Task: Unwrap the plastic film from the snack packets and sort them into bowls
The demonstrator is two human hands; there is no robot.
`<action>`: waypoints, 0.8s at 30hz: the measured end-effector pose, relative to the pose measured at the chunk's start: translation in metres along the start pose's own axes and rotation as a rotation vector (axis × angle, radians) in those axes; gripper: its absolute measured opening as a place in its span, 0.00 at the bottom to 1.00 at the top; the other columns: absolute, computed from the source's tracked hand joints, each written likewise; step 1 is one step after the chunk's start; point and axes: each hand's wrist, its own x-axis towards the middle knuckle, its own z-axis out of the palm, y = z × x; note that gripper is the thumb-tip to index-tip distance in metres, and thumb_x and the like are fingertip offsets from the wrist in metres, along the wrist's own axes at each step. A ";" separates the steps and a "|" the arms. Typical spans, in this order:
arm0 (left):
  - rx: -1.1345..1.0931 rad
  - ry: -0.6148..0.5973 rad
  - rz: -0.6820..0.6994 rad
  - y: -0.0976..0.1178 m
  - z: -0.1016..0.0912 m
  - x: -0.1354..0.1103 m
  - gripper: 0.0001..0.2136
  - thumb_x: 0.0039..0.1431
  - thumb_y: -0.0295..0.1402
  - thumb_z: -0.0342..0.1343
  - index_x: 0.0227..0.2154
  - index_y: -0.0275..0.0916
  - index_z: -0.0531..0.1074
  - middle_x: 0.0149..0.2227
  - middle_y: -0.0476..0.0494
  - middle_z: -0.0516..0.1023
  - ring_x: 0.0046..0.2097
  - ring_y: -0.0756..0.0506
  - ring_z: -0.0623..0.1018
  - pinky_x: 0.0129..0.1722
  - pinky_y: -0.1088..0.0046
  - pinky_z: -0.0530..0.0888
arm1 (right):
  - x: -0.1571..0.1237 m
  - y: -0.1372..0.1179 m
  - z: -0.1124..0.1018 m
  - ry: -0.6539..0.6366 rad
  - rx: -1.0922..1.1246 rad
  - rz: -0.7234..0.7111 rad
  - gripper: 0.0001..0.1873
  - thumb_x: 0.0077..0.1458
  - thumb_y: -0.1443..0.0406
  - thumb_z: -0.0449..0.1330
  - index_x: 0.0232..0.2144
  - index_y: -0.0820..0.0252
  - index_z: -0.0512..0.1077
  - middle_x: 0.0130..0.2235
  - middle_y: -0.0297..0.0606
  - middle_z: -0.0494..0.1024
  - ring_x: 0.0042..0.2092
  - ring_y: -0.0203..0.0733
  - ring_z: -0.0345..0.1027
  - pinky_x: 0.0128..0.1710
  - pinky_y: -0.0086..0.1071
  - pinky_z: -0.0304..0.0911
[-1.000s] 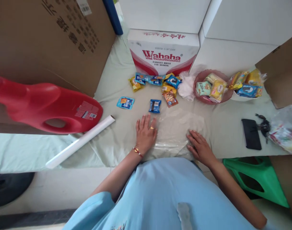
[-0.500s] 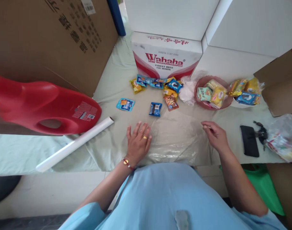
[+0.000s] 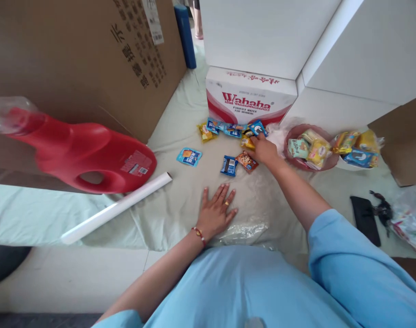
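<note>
My left hand (image 3: 216, 212) lies flat with spread fingers at the left edge of a clear plastic bag (image 3: 252, 218) on the cloth. Over the snack pile, my right hand (image 3: 265, 151) reaches with its fingers apart at a yellow snack packet (image 3: 248, 143), partly covering it. Just beyond the fingertips is a blue packet (image 3: 257, 128). Below that hand lie a brown cookie packet (image 3: 247, 161) and a dark blue packet (image 3: 228, 166). A light blue packet (image 3: 189, 156) lies apart on the left. More blue packets (image 3: 228, 128) and a yellow one (image 3: 207, 133) line the box.
A Wahaha carton (image 3: 249, 98) stands behind. To the right are a pink bowl (image 3: 293, 159) of snacks, more packets (image 3: 361, 156) in a white bowl, a black phone (image 3: 365, 221) and keys (image 3: 383, 208). A red jug (image 3: 101, 155) and a white roll (image 3: 117, 208) occupy the left.
My right hand has moved from the bag's right side forward and left onto the snack pile. The left hand stays flat on the surface. The camera view has shifted.
</note>
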 end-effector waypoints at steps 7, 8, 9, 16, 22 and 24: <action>-0.004 0.002 -0.056 0.000 -0.002 -0.005 0.32 0.73 0.49 0.49 0.74 0.44 0.56 0.77 0.35 0.54 0.77 0.35 0.57 0.75 0.34 0.35 | -0.024 -0.002 -0.019 0.147 0.142 0.047 0.21 0.67 0.62 0.55 0.60 0.62 0.71 0.64 0.56 0.67 0.55 0.59 0.72 0.48 0.46 0.71; -0.004 0.002 -0.059 0.000 -0.003 -0.005 0.32 0.73 0.49 0.50 0.74 0.44 0.56 0.77 0.36 0.55 0.77 0.35 0.56 0.75 0.34 0.36 | -0.033 0.000 -0.027 0.212 0.190 0.042 0.22 0.67 0.62 0.55 0.60 0.62 0.70 0.64 0.56 0.68 0.56 0.59 0.71 0.50 0.47 0.70; -0.004 -0.001 -0.062 0.000 -0.003 -0.004 0.32 0.73 0.49 0.50 0.74 0.44 0.57 0.77 0.36 0.55 0.77 0.35 0.56 0.75 0.33 0.36 | -0.046 0.001 -0.035 0.284 0.245 0.039 0.22 0.68 0.61 0.54 0.61 0.62 0.68 0.62 0.55 0.70 0.56 0.59 0.71 0.50 0.47 0.70; -0.021 -0.009 -0.090 0.014 0.000 -0.008 0.31 0.73 0.48 0.49 0.74 0.45 0.57 0.77 0.36 0.53 0.78 0.33 0.55 0.73 0.30 0.35 | -0.177 -0.011 -0.021 0.135 0.472 -0.190 0.17 0.64 0.60 0.60 0.54 0.54 0.71 0.44 0.42 0.82 0.40 0.45 0.76 0.41 0.36 0.71; -0.041 0.016 -0.119 0.013 0.000 -0.008 0.27 0.75 0.40 0.45 0.73 0.43 0.59 0.77 0.34 0.54 0.75 0.35 0.62 0.74 0.32 0.41 | -0.256 0.027 0.041 -0.044 0.281 -0.007 0.17 0.62 0.65 0.59 0.53 0.54 0.72 0.51 0.44 0.82 0.49 0.51 0.80 0.42 0.39 0.74; -0.045 0.017 -0.122 0.011 -0.001 -0.007 0.27 0.75 0.40 0.46 0.73 0.42 0.59 0.76 0.34 0.56 0.75 0.34 0.62 0.74 0.31 0.41 | -0.271 0.050 0.043 0.029 0.236 0.101 0.17 0.62 0.62 0.59 0.53 0.54 0.73 0.50 0.45 0.83 0.45 0.53 0.81 0.38 0.41 0.74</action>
